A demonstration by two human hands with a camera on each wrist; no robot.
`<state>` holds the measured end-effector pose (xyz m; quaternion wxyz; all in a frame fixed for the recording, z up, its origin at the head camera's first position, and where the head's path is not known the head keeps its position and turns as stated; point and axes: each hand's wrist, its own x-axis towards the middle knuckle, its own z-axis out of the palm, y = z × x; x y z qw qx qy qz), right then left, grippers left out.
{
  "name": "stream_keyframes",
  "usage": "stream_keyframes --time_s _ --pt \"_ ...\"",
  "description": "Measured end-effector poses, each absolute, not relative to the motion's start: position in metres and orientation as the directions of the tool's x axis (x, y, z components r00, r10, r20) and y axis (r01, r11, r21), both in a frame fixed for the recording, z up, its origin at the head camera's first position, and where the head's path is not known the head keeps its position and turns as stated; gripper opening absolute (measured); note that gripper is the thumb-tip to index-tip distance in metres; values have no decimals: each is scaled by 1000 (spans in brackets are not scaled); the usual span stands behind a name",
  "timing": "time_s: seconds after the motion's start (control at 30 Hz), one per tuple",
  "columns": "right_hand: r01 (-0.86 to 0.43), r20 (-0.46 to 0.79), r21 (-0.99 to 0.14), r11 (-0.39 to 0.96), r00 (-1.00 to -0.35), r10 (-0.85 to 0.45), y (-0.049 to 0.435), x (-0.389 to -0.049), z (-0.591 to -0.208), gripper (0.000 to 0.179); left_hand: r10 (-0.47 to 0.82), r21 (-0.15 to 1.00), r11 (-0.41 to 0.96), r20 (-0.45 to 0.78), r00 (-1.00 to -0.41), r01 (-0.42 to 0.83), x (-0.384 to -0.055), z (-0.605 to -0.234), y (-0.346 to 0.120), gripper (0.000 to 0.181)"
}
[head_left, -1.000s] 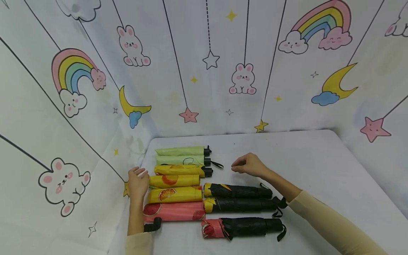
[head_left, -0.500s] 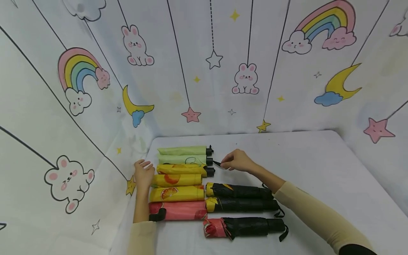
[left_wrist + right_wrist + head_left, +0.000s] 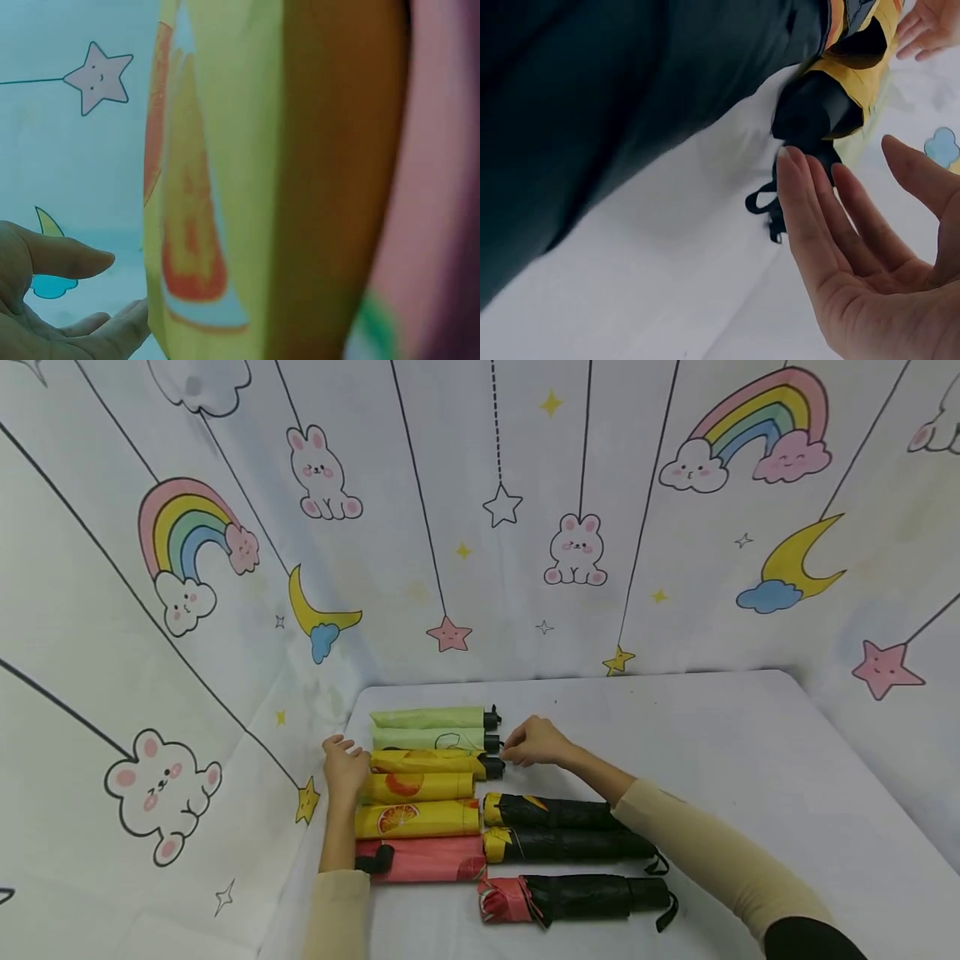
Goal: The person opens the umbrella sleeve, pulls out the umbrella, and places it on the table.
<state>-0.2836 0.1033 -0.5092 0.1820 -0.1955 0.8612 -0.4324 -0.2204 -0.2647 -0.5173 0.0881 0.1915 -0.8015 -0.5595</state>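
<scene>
My right hand, with fingers straight and thumb apart in the right wrist view, has its fingertips right at the black handle of a yellow folded umbrella. My left hand lies at the left ends of the row, fingers relaxed, beside that umbrella. Two light green folded umbrellas lie behind it. In front are two yellow umbrella sleeves printed with orange slices, then a pink one. In the left wrist view, a yellow sleeve fills the middle, with the left fingers next to it.
Two black-and-yellow folded umbrellas and a black-and-red one lie to the right of the sleeves. My right forearm passes over one of them. A white cloth with cartoon prints hangs behind the white table.
My right hand has moved left, from beside the row to the umbrella handles, passing the strap of a green umbrella. My left hand has shifted slightly right. The umbrellas keep their order.
</scene>
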Motion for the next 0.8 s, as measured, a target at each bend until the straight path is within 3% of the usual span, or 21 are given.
stream_keyframes --time_s 0.27,0.47,0.63,0.8 --pt "-131 -222 -793 595 -847 -483 87 -286 -515 31 -394 923 328 -61 -917 -202 -228 -529 -263 67" --pt "-124 -236 -768 628 -857 -457 80 -285 -516 24 -389 914 353 -53 -920 -202 -230 -532 -263 66" --pt "-151 -241 -716 682 -863 -445 76 -285 -518 22 -386 919 337 -63 -920 -205 -232 -533 -263 66" --pt "-224 -224 -642 734 -860 -459 75 -287 -525 33 -385 924 326 -61 -921 -197 -231 -536 -262 66"
